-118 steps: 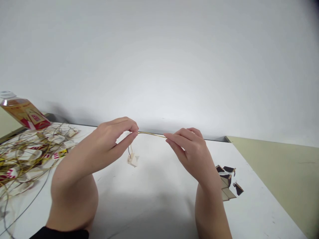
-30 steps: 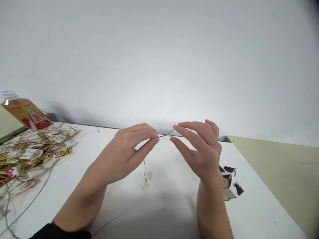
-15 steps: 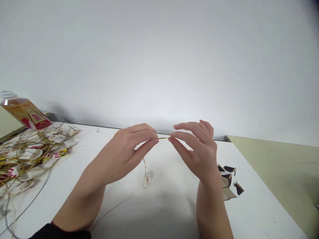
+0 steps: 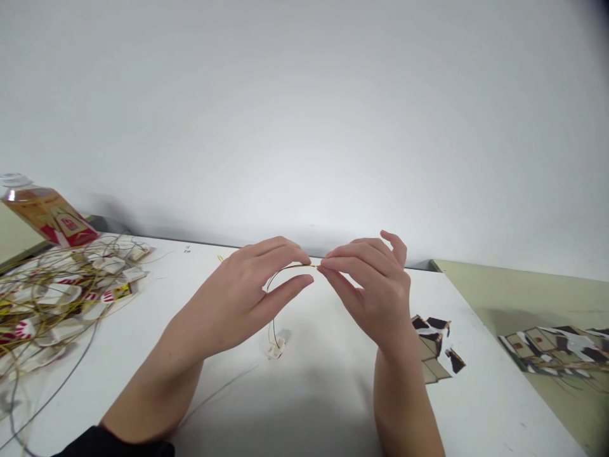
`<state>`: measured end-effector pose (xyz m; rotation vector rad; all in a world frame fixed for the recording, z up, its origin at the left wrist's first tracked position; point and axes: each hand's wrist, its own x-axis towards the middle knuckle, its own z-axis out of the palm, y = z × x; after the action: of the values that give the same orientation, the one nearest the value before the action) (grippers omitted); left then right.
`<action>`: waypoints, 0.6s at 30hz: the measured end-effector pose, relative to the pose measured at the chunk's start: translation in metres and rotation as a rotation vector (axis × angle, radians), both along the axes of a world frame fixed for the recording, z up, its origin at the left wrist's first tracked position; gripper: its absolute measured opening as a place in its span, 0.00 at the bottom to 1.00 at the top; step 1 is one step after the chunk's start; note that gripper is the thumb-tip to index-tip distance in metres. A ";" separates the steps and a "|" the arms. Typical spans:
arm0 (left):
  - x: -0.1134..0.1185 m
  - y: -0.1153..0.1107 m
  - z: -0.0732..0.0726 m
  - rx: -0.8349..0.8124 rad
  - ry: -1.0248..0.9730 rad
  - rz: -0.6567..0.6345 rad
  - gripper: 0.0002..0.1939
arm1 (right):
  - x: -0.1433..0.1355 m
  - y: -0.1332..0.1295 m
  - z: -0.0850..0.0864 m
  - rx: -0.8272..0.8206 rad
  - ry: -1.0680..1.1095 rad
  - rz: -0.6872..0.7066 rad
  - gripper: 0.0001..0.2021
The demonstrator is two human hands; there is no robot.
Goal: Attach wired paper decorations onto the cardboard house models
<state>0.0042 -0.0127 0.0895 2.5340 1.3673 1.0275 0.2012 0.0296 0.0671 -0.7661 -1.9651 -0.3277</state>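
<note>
A thin yellow and black wire (image 4: 269,279) arcs between my hands above the white table (image 4: 333,406). My right hand (image 4: 373,285) pinches its end between thumb and fingertips. The thumb and index finger of my left hand (image 4: 257,292) are apart, with the wire passing through the gap beside the index fingertip. From the arc the wire drops to a small white piece (image 4: 276,348) low over or on the table, below my left thumb; which of these I cannot tell.
At the left lies a tangled heap of wires with white pieces (image 4: 61,295). Behind it an orange-labelled bottle (image 4: 52,212) leans. Dark and beige fragments (image 4: 435,352) lie right of my right wrist. Similar strips (image 4: 561,346) show beyond the table's right edge.
My left thumb and index finger have parted from the wire. My right hand has shifted slightly left. Strips have appeared at the far right, beyond the table edge.
</note>
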 end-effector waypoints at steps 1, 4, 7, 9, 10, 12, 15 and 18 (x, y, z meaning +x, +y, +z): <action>0.001 0.000 0.000 0.015 -0.001 0.002 0.07 | -0.001 0.000 -0.001 0.006 -0.003 -0.001 0.05; 0.003 0.003 -0.004 0.075 -0.009 -0.001 0.05 | -0.005 0.001 -0.003 0.029 -0.011 0.003 0.06; 0.003 0.007 -0.008 0.128 -0.024 -0.002 0.04 | -0.009 0.002 -0.005 0.048 -0.016 0.007 0.06; 0.003 0.008 -0.010 0.168 -0.019 0.010 0.04 | -0.010 0.003 -0.006 0.057 -0.023 -0.003 0.06; 0.003 0.009 -0.011 0.187 -0.010 0.017 0.04 | -0.010 0.003 -0.007 0.060 -0.029 -0.011 0.06; 0.003 0.009 -0.013 0.225 0.011 0.031 0.05 | -0.010 0.002 -0.008 0.062 -0.041 -0.026 0.05; 0.002 0.009 -0.014 0.288 0.037 0.060 0.05 | -0.012 0.000 -0.009 0.052 -0.057 -0.049 0.04; 0.002 0.008 -0.014 0.352 0.059 0.075 0.06 | -0.015 -0.005 -0.008 0.036 -0.059 -0.062 0.04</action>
<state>0.0062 -0.0048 0.0757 2.7950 1.4158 1.3225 0.1861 0.0248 0.0590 -0.8037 -1.9878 -0.4260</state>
